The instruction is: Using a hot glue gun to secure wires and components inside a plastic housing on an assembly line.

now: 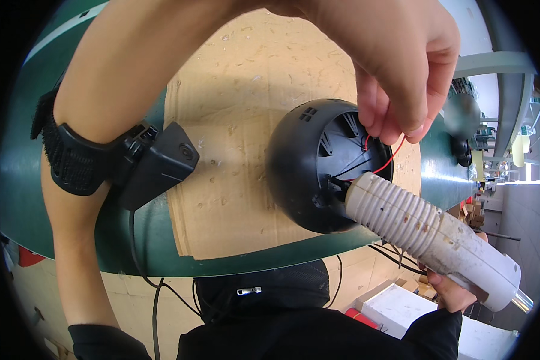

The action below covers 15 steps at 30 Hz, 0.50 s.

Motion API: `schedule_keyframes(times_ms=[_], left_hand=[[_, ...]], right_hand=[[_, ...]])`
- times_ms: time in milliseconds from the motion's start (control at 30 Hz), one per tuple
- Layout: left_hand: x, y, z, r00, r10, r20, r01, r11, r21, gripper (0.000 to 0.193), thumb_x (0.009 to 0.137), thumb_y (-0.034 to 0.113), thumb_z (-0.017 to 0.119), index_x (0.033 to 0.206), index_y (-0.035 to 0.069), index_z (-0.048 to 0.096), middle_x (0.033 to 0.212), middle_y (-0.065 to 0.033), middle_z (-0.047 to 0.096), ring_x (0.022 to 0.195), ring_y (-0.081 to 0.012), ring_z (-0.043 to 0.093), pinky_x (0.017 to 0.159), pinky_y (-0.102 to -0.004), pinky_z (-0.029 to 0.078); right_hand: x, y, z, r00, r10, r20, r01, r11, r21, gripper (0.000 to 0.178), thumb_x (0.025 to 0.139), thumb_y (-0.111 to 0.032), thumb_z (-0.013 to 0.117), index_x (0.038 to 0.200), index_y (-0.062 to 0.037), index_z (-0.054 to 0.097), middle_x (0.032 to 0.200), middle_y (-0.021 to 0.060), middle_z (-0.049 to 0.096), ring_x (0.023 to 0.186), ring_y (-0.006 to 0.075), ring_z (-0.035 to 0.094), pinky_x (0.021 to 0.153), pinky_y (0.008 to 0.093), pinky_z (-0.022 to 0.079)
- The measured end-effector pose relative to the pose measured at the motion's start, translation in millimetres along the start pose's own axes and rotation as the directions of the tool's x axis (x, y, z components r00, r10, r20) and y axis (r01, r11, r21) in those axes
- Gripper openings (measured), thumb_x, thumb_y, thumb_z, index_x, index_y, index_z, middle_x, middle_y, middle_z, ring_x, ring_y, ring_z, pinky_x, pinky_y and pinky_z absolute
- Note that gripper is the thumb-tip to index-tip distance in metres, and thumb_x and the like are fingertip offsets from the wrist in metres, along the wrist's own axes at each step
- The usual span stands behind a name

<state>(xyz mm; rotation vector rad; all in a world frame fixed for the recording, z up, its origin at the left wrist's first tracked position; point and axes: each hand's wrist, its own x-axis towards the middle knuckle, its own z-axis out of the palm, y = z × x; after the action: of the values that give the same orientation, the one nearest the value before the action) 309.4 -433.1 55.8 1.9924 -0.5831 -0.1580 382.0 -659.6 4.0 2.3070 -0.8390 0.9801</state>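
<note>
A round black plastic housing (294, 174) lies on the cardboard, its open side facing right with ribs and thin wires inside. My left hand (402, 90) reaches over from the top, thumb and fingers pinched on a thin red wire (391, 161) that runs into the housing. From the lower right, my right hand (453, 293) grips a grey-white hot glue gun (426, 231) with a ribbed, stained front. Its dark nozzle is inside the housing's opening, and a clear glue stick (522, 301) juts from the back. The trigger fingers are mostly hidden behind the gun.
A scratched cardboard sheet (234, 180) covers part of the green table (138, 249). Strapped to my left forearm is a black camera (165, 162) with a cable (133, 240) hanging past the table edge. A white box (396, 306) stands below at the right; shelving (510, 90) is beyond.
</note>
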Motion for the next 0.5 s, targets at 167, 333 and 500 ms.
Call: schedule_keyframes(times_ms=[167, 333, 500], left_hand=[[-0.4, 11.1, 10.3, 0.999, -0.051, 0.009, 0.052, 0.998, -0.047, 0.019, 0.086, 0.001, 0.058, 0.095, -0.009, 0.071, 0.082, -0.0106, 0.073, 0.075, -0.0136, 0.069, 0.069, -0.0262, 0.054], [-4.5, 21.1, 24.2, 0.997, -0.082, 0.010, 0.082, 0.994, -0.074, 0.019, 0.086, 0.001, 0.058, 0.095, -0.009, 0.071, 0.082, -0.0103, 0.073, 0.075, -0.0133, 0.069, 0.069, -0.0259, 0.054], [-1.5, 23.6, 29.4, 0.997, -0.078, 0.025, 0.080, 0.992, -0.095, 0.018, 0.086, 0.000, 0.058, 0.095, -0.009, 0.071, 0.082, -0.0100, 0.073, 0.075, -0.0130, 0.069, 0.069, -0.0256, 0.054]], right_hand=[[39.2, -19.4, 16.5, 0.956, 0.214, -0.200, -0.237, 0.967, -0.097, 0.023, 0.043, -0.021, 0.064, 0.043, -0.0157, 0.042, 0.038, -0.0005, 0.029, 0.035, 0.0193, 0.029, 0.045, 0.0354, 0.026], [40.4, -17.8, 31.0, 0.975, 0.117, -0.188, -0.179, 0.918, -0.354, 0.021, 0.044, -0.018, 0.065, 0.043, -0.0164, 0.043, 0.038, -0.0015, 0.031, 0.036, 0.0173, 0.029, 0.044, 0.0342, 0.028], [42.7, -16.0, 43.9, 0.985, 0.052, -0.167, -0.142, 0.791, -0.595, 0.020, 0.045, -0.016, 0.065, 0.044, -0.0171, 0.045, 0.039, -0.0024, 0.034, 0.037, 0.0153, 0.029, 0.042, 0.0329, 0.030]])
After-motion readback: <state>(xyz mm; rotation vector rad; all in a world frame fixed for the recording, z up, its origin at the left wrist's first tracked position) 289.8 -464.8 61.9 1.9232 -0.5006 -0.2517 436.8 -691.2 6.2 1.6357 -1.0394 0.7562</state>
